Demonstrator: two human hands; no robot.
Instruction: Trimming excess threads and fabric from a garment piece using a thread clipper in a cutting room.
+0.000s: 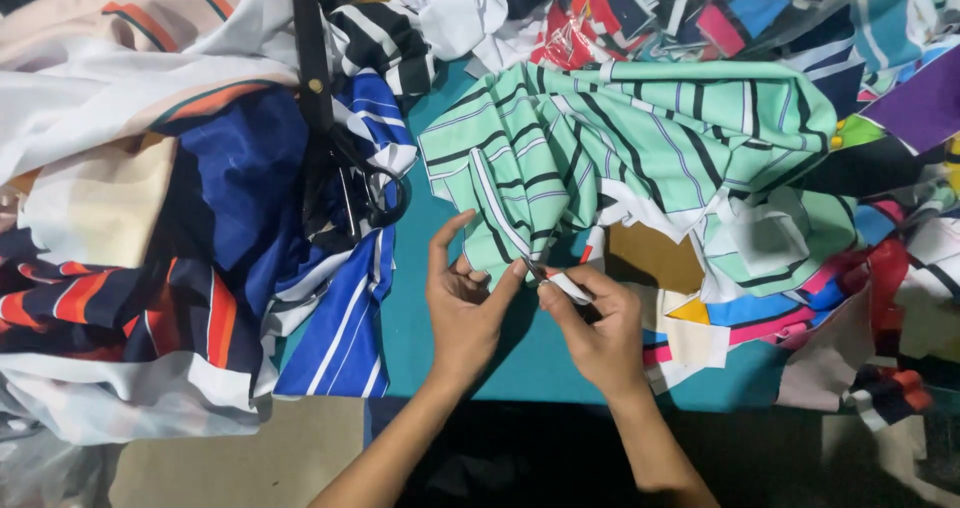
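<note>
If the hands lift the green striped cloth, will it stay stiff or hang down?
The green striped cloth already lies in soft folds, so it would probably hang limp. It looks thin, so likely light. The left hand and right hand pinch its edge.

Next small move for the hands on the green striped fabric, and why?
Probably close the snips in the right hand on the edge that the left hand pinches: both hands meet at the hem of the green fabric, tool tip at the pinch.
</note>
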